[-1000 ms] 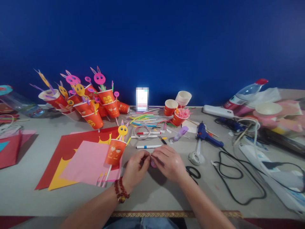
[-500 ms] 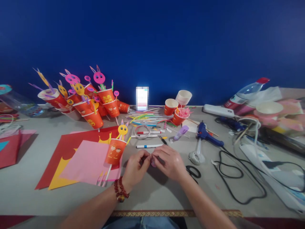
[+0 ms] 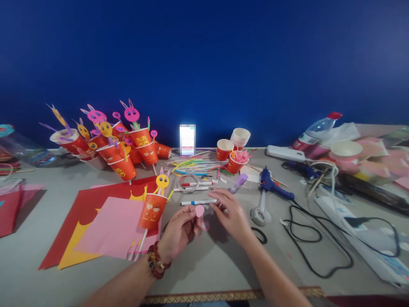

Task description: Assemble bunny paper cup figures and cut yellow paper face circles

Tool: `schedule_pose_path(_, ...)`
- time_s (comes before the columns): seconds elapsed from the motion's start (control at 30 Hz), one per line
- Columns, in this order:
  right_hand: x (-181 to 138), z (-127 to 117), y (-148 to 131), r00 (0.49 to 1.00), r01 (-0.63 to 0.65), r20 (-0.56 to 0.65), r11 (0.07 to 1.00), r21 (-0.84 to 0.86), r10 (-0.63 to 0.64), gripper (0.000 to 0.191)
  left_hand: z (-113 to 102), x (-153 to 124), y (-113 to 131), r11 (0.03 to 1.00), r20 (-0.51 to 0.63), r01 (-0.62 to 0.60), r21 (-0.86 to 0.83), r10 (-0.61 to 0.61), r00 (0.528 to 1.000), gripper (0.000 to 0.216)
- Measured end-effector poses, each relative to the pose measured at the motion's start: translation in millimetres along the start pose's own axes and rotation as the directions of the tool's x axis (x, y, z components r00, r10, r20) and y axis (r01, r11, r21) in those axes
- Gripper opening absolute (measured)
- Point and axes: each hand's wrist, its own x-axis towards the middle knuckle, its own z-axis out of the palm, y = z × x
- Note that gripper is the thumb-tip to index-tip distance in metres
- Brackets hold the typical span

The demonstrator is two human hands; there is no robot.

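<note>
My left hand pinches a small pink paper disc and holds it up above the grey table. My right hand hovers just right of the disc with its fingers spread, and I cannot make out anything in it. A blue-capped marker lies just beyond my fingers. An orange paper cup with a yellow rabbit head on a stick lies tilted on the pink paper sheet to the left of my left hand.
Red and yellow paper lie under the pink sheet. A cluster of decorated cups stands at the back left, with loose straws, cups, a tape roll and a purple glue stick behind. A blue glue gun, scissors, cables and a power strip lie to the right.
My hands were together low on the table around the pink piece. Now the left hand lifts the pink disc up and the right hand has drawn away with its fingers spread. The view has tilted slightly.
</note>
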Motion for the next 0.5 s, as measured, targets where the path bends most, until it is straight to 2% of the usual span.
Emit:
schedule_pose_path(0.07,-2,5,-6,0.997,-0.059,0.067,0.965,0.255,0.043,0.020,-1,0,1,0.984,0.097,0.119,-0.135,-0.106,0.990,0.012)
schedule_pose_path(0.17,-5,12,-14,0.967,-0.227,0.223,0.797,0.560,0.119,0.018,-4,-1,2,0.909,0.213,0.307,-0.282,-0.253,0.944,0.011)
schedule_pose_path(0.23,-6,16,-17,0.949,-0.297,0.283,0.702,0.647,0.140,0.018,-7,-1,1,0.859,0.270,0.392,-0.330,-0.312,0.911,0.011)
schedule_pose_path(0.3,-7,18,-18,0.943,-0.321,0.294,0.666,0.673,0.158,0.019,-8,-1,-1,0.835,0.314,0.440,-0.330,-0.342,0.886,0.011)
schedule_pose_path(0.4,-7,17,-19,0.932,-0.357,0.308,0.636,0.684,0.192,0.023,-7,-1,-3,0.862,0.306,0.450,-0.234,-0.374,0.876,0.014)
schedule_pose_path(0.5,-6,12,-20,0.917,-0.397,0.318,0.608,0.687,0.239,0.027,-3,-1,-3,0.954,0.137,0.291,-0.076,-0.279,0.950,0.020)
